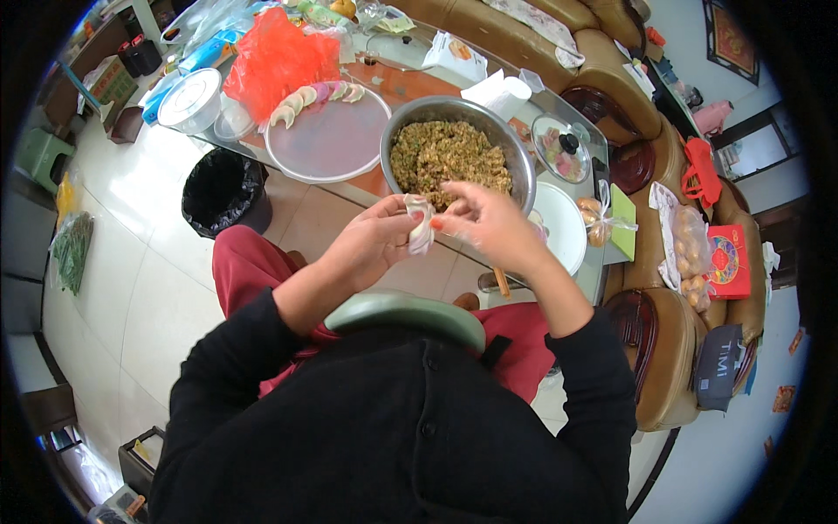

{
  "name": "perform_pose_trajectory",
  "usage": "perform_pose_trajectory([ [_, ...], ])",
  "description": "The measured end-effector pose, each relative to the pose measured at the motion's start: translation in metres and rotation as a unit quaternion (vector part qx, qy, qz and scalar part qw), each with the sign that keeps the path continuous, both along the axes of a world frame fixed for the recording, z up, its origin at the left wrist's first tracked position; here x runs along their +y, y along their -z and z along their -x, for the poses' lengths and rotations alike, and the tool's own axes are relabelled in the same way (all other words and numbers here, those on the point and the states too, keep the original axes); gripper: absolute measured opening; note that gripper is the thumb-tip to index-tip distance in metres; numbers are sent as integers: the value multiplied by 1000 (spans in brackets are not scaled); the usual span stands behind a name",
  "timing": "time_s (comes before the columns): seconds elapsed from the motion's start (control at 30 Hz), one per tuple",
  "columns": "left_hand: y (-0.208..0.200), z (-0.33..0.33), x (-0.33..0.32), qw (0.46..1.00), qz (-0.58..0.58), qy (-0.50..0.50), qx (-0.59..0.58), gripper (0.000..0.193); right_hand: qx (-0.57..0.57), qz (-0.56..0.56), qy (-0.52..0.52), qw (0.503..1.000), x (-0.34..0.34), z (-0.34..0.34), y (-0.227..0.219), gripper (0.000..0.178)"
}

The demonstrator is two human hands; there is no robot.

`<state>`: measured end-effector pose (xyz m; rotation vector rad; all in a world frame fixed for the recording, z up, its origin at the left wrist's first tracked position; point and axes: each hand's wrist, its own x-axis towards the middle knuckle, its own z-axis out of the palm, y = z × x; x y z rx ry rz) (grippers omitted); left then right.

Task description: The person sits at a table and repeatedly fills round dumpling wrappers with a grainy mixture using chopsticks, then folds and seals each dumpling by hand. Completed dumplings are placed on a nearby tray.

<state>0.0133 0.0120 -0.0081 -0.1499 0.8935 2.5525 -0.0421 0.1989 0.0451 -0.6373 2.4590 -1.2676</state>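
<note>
Just in front of the bowl, my left hand pinches a white-and-pink dumpling wrapper between thumb and fingers. My right hand meets it from the right, its thumb at the wrapper's edge and its fingers curled. Below the right palm a wooden chopstick end sticks out; whether the hand holds it is hidden. The steel bowl contains brown-green minced filling. On the round tray to its left, finished dumplings, white and some pink, form a curved row along the far rim.
A white plate, partly behind my right hand, stands right of the bowl. Beyond it are a glass lid and a green box. A red plastic bag and lidded tub stand far left. A black-lined bin is on the floor.
</note>
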Motion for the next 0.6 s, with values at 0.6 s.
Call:
perform_pose_trajectory([
  [0.6,-53,22,-18,993,-27,-85,-75,60,328,-144,-219,908,-67,8,-39,30],
])
